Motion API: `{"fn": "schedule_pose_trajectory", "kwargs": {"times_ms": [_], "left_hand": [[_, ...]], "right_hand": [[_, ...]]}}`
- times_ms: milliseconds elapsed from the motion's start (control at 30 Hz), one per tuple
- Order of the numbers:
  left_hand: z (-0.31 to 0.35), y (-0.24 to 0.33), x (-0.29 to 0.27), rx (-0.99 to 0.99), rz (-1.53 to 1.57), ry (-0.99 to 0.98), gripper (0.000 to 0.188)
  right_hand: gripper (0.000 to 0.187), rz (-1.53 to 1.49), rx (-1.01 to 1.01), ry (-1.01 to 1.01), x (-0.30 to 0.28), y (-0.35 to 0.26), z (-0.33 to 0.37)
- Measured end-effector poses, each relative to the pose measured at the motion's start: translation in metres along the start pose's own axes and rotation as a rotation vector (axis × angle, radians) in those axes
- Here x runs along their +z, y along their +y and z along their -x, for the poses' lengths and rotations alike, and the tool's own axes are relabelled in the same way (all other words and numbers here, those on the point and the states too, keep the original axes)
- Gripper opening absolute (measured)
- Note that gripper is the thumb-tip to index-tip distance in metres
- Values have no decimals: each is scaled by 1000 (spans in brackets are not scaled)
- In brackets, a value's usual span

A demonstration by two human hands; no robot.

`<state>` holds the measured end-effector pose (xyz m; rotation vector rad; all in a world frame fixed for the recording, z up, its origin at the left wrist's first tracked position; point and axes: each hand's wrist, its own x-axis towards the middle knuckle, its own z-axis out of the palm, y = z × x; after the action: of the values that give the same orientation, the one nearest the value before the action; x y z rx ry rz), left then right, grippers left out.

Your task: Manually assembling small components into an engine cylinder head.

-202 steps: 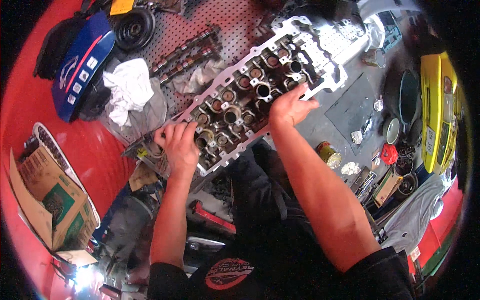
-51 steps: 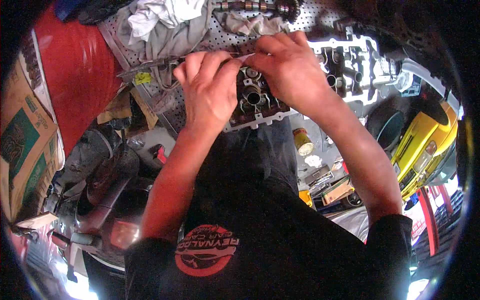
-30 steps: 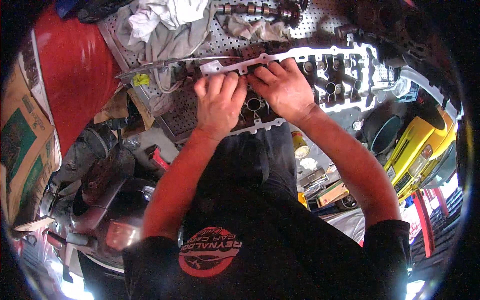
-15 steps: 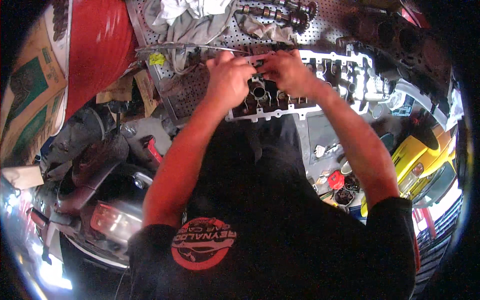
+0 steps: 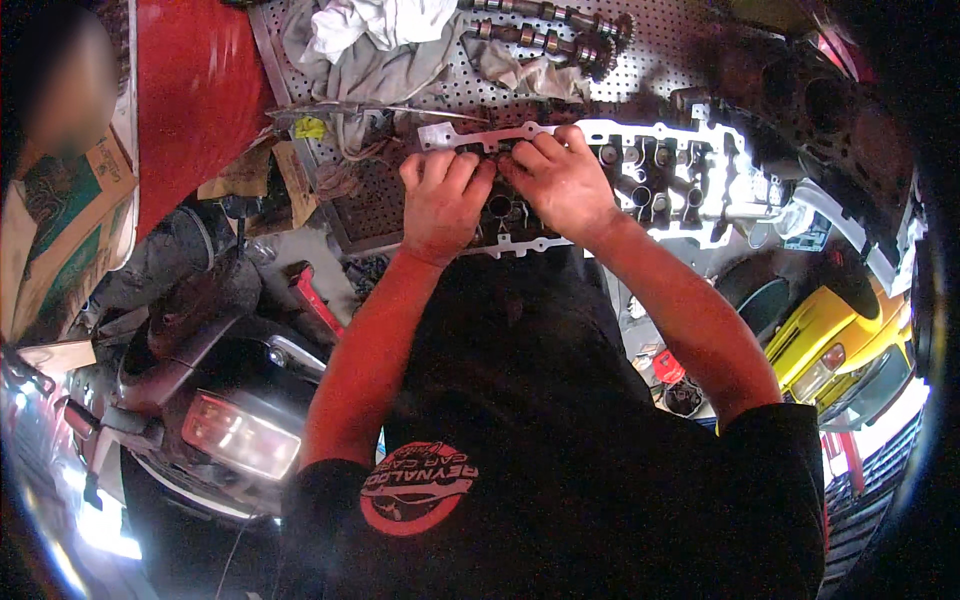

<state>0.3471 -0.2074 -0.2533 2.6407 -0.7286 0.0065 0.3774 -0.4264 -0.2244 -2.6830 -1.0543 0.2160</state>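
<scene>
A silver engine cylinder head (image 5: 660, 131) lies lengthwise across the perforated metal bench top, its bright machined rim facing up. Over its left part, both my hands work close together. My left hand (image 5: 445, 203) is closed, its fingers curled down into the head beside a round tube opening (image 5: 501, 206). My right hand (image 5: 562, 188) sits just right of that opening, fingers bent and the tips near those of the left. Whatever the fingertips grip is hidden beneath them.
Beyond the head lie two camshafts (image 5: 540, 40), grey and white rags (image 5: 380, 30) and a long thin metal rod (image 5: 400, 108). A red panel (image 5: 195, 110) and cardboard boxes (image 5: 100, 200) stand left. A vehicle headlight (image 5: 240, 437) is at lower left, a yellow car (image 5: 825, 335) at right.
The view has shifted, and the cylinder head's far left corner now shows. Both hands have drawn slightly nearer to me over the head, fingers still curled.
</scene>
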Motion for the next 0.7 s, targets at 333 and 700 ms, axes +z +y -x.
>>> {"fn": "schedule_pose_trajectory", "kwargs": {"times_ms": [333, 700], "left_hand": [[-2, -8, 10, 119, -92, 45, 25], [0, -7, 12, 62, 51, 19, 27]], "right_hand": [[15, 11, 6, 107, 6, -8, 1], [29, 101, 115, -134, 7, -12, -8]]}}
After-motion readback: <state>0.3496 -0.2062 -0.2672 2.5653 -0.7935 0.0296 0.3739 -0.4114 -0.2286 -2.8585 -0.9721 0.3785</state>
